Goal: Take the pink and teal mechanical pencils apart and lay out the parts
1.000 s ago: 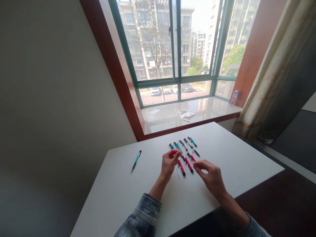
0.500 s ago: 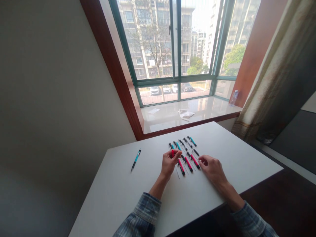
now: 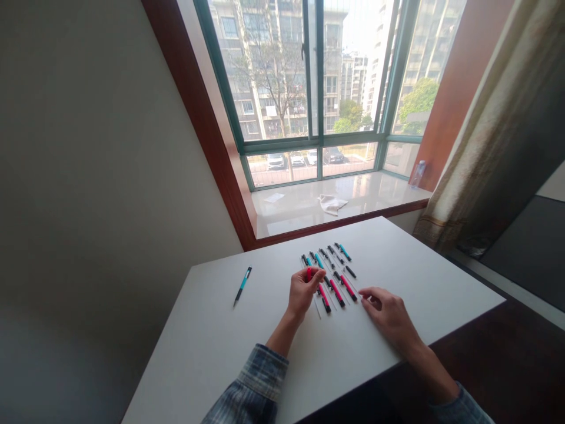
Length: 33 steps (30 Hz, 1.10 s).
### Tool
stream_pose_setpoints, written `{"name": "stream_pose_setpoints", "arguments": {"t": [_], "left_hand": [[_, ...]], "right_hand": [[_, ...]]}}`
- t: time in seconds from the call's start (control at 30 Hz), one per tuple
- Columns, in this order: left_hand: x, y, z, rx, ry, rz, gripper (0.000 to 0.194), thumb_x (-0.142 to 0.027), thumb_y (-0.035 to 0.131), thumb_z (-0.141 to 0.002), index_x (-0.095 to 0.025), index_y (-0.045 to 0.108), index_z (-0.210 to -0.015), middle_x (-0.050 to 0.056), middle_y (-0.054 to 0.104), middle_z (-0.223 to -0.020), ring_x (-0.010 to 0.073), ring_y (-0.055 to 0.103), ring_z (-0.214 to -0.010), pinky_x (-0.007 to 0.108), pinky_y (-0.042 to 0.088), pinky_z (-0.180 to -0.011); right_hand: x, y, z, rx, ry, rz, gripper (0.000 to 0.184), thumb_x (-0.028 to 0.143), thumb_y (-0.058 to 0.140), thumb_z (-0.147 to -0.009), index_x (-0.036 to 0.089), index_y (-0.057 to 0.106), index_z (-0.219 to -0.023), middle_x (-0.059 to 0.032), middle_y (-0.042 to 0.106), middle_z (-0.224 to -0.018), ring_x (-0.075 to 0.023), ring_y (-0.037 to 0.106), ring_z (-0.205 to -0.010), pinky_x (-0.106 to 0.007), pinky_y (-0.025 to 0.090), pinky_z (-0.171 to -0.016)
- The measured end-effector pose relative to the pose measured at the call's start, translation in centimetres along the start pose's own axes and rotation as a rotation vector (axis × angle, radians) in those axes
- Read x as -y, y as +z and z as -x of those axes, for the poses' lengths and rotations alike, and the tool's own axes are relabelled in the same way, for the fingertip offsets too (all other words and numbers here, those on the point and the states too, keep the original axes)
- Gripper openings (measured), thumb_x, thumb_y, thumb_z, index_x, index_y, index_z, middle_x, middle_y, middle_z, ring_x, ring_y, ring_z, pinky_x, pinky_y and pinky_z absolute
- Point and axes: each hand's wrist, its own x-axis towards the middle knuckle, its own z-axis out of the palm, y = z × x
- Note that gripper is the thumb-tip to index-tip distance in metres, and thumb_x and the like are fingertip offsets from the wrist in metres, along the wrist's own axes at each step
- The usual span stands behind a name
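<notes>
My left hand (image 3: 302, 294) is closed around a red pen barrel (image 3: 309, 274), held upright over the near left side of a group of pen parts. My right hand (image 3: 391, 315) rests low over the white table, just right of the group, thumb and forefinger pinched together beside a thin pale refill. Whether the pinch holds it I cannot make out. Between the hands lie pink-red barrels (image 3: 348, 287) with black ends and thin refills. Behind them are turquoise barrels (image 3: 345, 252) and black pen parts (image 3: 350, 272). My left fingers hide some parts.
A whole turquoise and black pen (image 3: 242, 287) lies apart on the left of the white table (image 3: 207, 347). Beyond the table's far edge, the window sill (image 3: 295, 206) carries a crumpled white cloth (image 3: 332, 204), a paper (image 3: 274, 198) and a clear bottle (image 3: 419, 174).
My right hand has shifted slightly right and toward me, away from the pink-red barrels. My left hand stays in place with the red pen barrel.
</notes>
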Motion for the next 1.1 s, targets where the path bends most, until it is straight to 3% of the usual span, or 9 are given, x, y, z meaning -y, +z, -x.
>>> {"name": "stream_pose_setpoints", "arguments": {"t": [0.63,0.87,1.1], "left_hand": [[0.0,-0.1,0.0,0.009,0.003,-0.015,0.043,-0.053,0.082,-0.076,-0.011,0.074,-0.083,-0.002,0.055,-0.062,0.0071,0.039,-0.053,0.021,0.032,-0.05],[-0.1,-0.1,0.0,0.003,0.007,-0.023,0.043,-0.053,0.082,-0.075,-0.011,0.075,-0.082,-0.001,0.056,-0.062,0.0072,0.039,-0.053,0.021,0.031,-0.049],[-0.1,0.1,0.0,-0.022,0.007,-0.017,0.047,-0.057,0.081,-0.074,-0.012,0.078,-0.087,0.002,0.064,-0.067,0.0065,0.038,-0.051,0.021,0.03,-0.048]], "right_hand": [[0.0,-0.2,-1.4,0.032,-0.023,-0.009,0.024,0.037,0.059,-0.093,0.024,0.077,-0.102,-0.0055,0.076,-0.091,-0.0218,0.067,-0.075,-0.033,0.054,-0.072],[-1.6,0.1,-4.7,-0.063,-0.03,0.135,0.03,0.031,0.051,-0.095,0.021,0.074,-0.111,-0.0088,0.074,-0.104,-0.0244,0.067,-0.089,-0.038,0.053,-0.085],[-2.9,1.6,-5.0,-0.052,-0.094,0.27,0.035,0.023,0.045,-0.097,0.022,0.071,-0.12,-0.0089,0.068,-0.108,-0.024,0.064,-0.098,-0.036,0.05,-0.092]]}}
